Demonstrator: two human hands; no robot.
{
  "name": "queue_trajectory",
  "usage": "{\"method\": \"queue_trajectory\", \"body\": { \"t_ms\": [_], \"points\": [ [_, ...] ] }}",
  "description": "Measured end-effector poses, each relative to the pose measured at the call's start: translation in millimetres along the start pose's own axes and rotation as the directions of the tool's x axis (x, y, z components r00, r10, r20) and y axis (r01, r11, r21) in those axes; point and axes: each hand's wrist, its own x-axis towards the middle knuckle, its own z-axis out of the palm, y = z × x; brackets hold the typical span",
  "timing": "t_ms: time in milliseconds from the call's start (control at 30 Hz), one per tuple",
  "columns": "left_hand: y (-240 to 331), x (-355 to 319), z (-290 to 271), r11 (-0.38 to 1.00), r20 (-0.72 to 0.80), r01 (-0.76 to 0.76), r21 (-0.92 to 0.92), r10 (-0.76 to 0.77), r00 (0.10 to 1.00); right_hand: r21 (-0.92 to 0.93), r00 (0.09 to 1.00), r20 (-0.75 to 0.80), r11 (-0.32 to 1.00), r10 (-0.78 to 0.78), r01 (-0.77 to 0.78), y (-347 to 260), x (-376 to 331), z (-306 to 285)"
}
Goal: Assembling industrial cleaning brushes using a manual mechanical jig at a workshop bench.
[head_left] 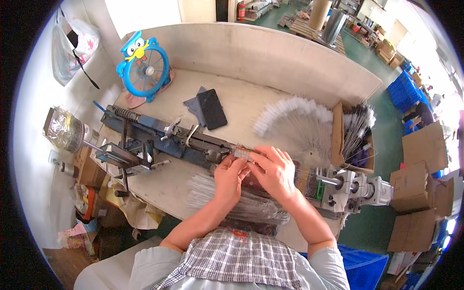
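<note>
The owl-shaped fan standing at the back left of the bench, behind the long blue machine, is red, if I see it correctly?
Not quite: the owl-shaped fan is blue, not red, as the head view shows. It does stand at the back left of the bench, behind the long blue machine.

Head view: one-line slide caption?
Both hands, left hand and right hand, meet over a blue bench machine, beside fanned white-tipped wire brushes.

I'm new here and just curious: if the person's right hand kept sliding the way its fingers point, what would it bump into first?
The right hand points up-left, fingertips at the small brush piece pinched with the left hand. Past that, it would likely meet the blue machine bar, though depth is hard to judge.
</note>
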Motion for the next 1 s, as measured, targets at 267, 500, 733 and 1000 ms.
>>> {"method": "queue_trajectory", "body": {
  "t_ms": [267, 500, 733, 1000],
  "points": [
    [6.4, -0.9, 4.4, 0.998, -0.003, 0.026, 0.063, -0.026, 1.000, -0.025, 0.999, 0.042, 1.000, 0.017, -0.016, -5.2, 8.9, -20.8],
    [11.4, -4.8, -6.7, 0.989, 0.015, 0.126, -0.081, -0.125, 0.992, -0.143, 0.988, 0.154, 0.990, 0.013, 0.010, 0.0, -8.1, -17.6],
    [10.4, -6.7, 4.3, 0.988, 0.030, 0.127, 0.088, -0.130, 0.991, -0.088, 0.992, 0.118, 0.995, 0.047, -0.037, 5.0, -9.9, -26.1],
    [34.5, -31.2, -39.6, 0.884, 0.019, 0.192, 0.426, -0.221, 0.975, 0.171, 0.992, 0.113, 0.982, 0.056, -0.075, 4.1, -35.2, -37.5]
  ]
}}
